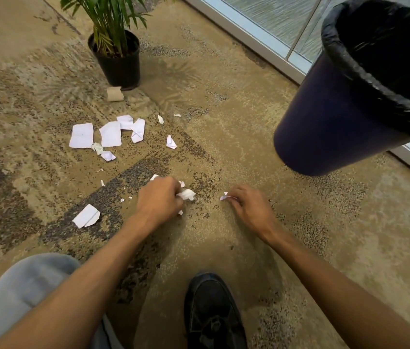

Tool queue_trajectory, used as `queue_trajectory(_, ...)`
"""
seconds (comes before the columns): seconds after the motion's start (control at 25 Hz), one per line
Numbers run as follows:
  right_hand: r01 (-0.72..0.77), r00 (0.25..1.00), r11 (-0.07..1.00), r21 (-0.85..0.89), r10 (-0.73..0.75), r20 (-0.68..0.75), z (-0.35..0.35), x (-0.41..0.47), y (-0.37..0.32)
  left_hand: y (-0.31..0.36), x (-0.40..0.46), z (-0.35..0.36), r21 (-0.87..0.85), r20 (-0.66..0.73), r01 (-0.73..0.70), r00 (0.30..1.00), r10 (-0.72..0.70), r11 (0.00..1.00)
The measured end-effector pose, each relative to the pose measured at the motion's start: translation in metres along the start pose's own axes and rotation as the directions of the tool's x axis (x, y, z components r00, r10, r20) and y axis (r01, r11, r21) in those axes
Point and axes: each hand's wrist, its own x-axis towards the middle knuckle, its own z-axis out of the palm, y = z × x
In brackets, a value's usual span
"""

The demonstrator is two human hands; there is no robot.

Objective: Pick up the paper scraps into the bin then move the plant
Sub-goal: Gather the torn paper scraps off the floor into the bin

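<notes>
Head view showed the bin (345,107) up-right of the hands, nearer the right hand (250,206) pinching a scrap (224,197), the left hand (159,200) clutching scraps (186,194).

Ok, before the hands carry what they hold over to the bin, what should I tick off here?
1. Left hand grips crumpled scraps: ok.
2. Right hand pinches a small scrap: ok.
3. Bin upright, liner mouth open, to the right: ok.
4. Floor free of paper: not ok, a cluster of white pieces and a folded piece remain.
5. Plant not yet moved, standing upright: ok.
6. Room left in the bin: cannot tell.
</notes>
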Motion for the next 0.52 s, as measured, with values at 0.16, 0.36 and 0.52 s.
queue_trajectory(0.16, -0.162, 0.968, 0.91, 0.382, 0.222, -0.119, -0.007, -0.002, 0.006, -0.016, -0.001, -0.013, -0.021, 0.157, 0.082, 0.985, -0.078, 0.996)
queue_trajectory(0.36, -0.207, 0.963, 0.929, 0.307, 0.248, -0.103, -0.006, -0.012, 0.01, -0.012, -0.003, -0.01, -0.012, 0.218, 0.131, 0.968, -0.126, 0.991)
queue_trajectory(0.52, -0.131, 0.978, 0.99, -0.055, 0.12, -0.172, 0.004, -0.025, 0.012, -0.006, -0.01, -0.008, 0.113, 0.086, 0.108, 0.989, -0.118, 0.988)
